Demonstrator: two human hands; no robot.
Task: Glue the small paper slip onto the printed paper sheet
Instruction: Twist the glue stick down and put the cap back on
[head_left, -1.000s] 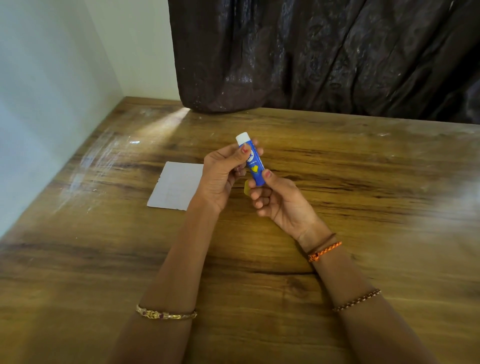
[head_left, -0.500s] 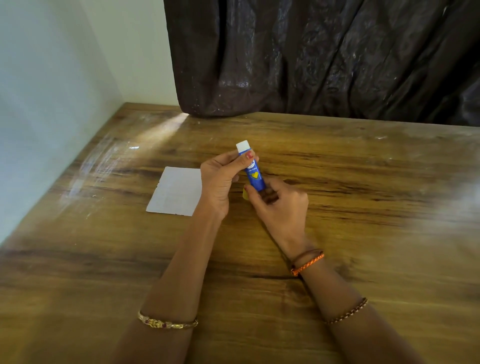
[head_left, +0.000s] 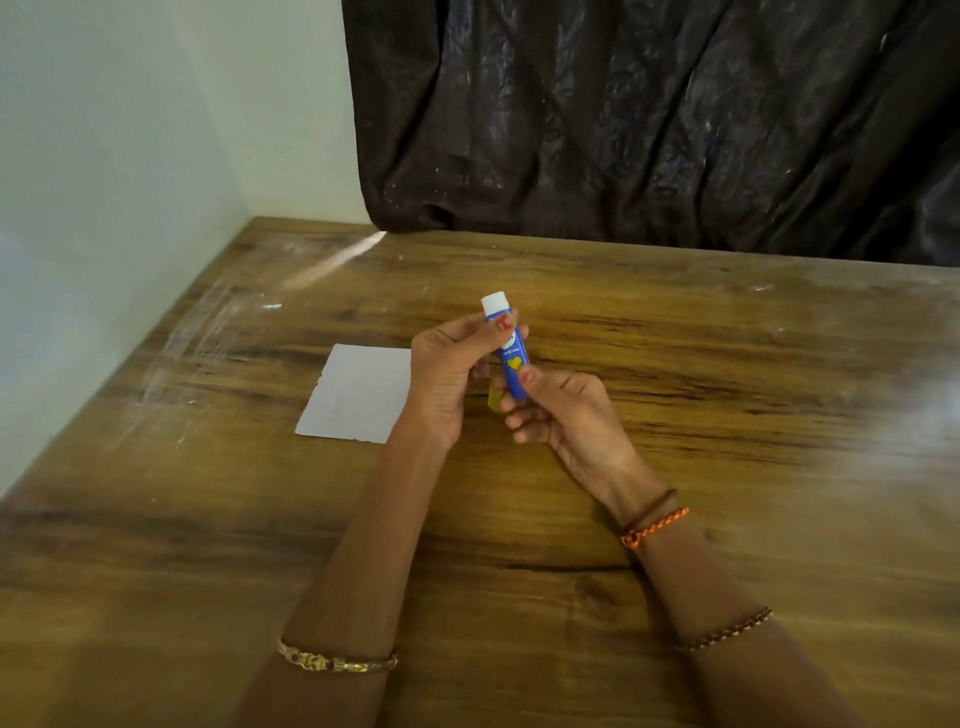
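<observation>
Now your left hand (head_left: 447, 374) and right hand (head_left: 566, 415) both pinch the blue glue stick (head_left: 511, 358) above the table (head_left: 727, 415); something yellow (head_left: 493, 397), perhaps the slip, peeks below, beside the paper sheet (head_left: 358, 395).

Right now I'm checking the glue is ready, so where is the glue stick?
In the head view the blue glue stick is held above the table's middle, left hand near its white end, right hand at its bottom, just right of the white paper sheet.
</observation>
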